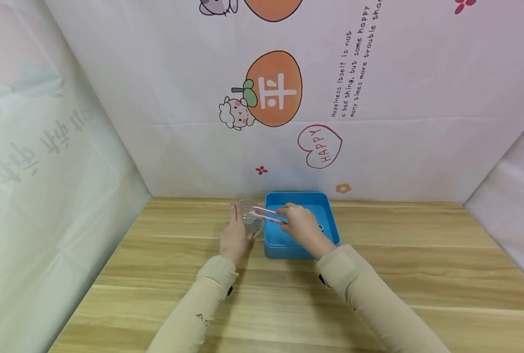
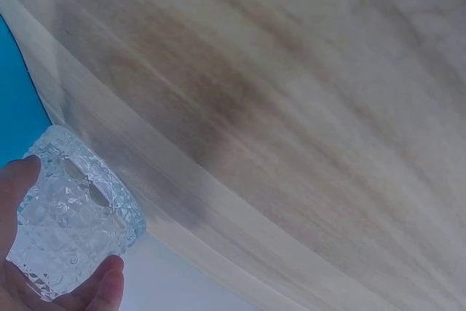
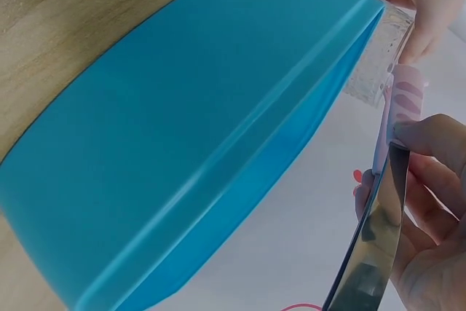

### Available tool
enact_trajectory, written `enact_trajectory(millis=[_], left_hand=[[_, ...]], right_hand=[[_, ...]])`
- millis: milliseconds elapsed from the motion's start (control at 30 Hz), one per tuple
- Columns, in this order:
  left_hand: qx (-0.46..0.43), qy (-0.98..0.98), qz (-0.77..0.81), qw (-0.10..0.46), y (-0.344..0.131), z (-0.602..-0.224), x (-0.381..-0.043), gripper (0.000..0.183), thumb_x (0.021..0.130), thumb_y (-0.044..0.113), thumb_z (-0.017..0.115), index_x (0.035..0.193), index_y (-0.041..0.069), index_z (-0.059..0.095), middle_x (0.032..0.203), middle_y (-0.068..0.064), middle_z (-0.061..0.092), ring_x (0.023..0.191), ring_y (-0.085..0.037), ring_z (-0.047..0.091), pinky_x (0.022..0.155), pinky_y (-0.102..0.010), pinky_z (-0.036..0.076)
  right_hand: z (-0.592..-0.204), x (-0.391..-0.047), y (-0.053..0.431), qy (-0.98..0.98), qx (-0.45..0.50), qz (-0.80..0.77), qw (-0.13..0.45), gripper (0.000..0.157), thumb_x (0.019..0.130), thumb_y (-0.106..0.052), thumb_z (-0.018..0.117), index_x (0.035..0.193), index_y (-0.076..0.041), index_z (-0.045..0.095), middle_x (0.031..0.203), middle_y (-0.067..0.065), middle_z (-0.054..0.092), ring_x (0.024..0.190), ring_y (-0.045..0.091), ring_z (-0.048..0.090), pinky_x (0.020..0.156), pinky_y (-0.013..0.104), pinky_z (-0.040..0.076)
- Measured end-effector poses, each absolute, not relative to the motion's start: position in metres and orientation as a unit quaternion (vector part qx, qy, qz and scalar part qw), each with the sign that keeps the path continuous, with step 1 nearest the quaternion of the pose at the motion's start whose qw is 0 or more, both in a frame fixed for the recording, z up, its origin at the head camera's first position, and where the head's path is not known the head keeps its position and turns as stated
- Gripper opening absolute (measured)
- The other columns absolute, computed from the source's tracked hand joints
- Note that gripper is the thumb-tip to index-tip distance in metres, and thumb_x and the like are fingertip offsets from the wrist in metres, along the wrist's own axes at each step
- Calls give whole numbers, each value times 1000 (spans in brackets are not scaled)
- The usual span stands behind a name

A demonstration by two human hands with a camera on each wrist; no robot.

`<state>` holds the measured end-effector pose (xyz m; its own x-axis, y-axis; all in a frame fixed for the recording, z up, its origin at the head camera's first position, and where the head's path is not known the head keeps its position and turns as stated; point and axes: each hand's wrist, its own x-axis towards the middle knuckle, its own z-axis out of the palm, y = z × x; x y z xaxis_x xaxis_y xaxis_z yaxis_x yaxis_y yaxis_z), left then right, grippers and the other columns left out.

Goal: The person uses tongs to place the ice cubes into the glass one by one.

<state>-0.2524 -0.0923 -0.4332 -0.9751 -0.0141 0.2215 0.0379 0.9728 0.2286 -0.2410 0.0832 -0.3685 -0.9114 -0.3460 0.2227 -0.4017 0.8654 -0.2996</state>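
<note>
On the left of the blue box, my left hand (image 1: 234,239) grips a clear cut-glass cup (image 1: 252,224). In the left wrist view, thumb and fingers wrap the patterned side of the glass cup (image 2: 69,213). Over the box, my right hand (image 1: 305,226) pinches a pair of tongs (image 1: 268,211) with pink arms. The tips point left and overlap the glass's mouth in the head view. From the right wrist, the tongs show a shiny metal strip (image 3: 375,253) behind a spotted pink part (image 3: 406,100). Whether anything sits between the tips, I cannot tell.
The open square blue box (image 1: 288,252) stands near the back of the wood-grain table (image 1: 271,309), right beside the glass. A small pale ring shape (image 1: 321,228) shows next to my right wrist. Behind rises a printed white cloth backdrop (image 1: 178,137), with more cloth at both sides.
</note>
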Motion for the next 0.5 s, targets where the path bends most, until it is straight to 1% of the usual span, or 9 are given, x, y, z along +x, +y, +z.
enact_trajectory(millis=[133, 233, 367, 500], left_hand=[[-5, -988, -108, 112, -92, -433, -252, 97, 80, 37, 75, 150, -2, 21, 157, -16, 27, 69, -22, 59, 53, -28, 49], [-5, -988, -104, 112, -92, -434, -253, 97, 80, 37, 75, 151, -1, 20, 157, -15, 26, 72, -24, 61, 56, -29, 50], [-6, -987, -115, 110, -93, -435, -252, 97, 80, 36, 75, 150, -2, 19, 158, -16, 24, 84, -29, 63, 68, -34, 54], [-5, -985, -139, 98, -93, -435, -252, 98, 81, 34, 74, 151, -1, 16, 159, -16, 20, 103, -34, 61, 88, -41, 53]], right_hand=[[-369, -241, 83, -963, 191, 172, 76, 33, 82, -10, 73, 115, -4, 69, 108, 12, 68, 91, 26, 66, 75, 36, 58], [-369, -240, 82, -964, 188, 173, 76, 35, 82, -10, 74, 115, -4, 69, 108, 12, 68, 92, 27, 67, 77, 37, 58], [-370, -239, 82, -963, 185, 176, 80, 36, 81, -10, 74, 115, -3, 69, 109, 13, 68, 91, 26, 67, 75, 37, 58], [-370, -237, 81, -963, 179, 184, 79, 37, 80, -10, 75, 116, -3, 68, 110, 13, 68, 89, 25, 67, 74, 36, 59]])
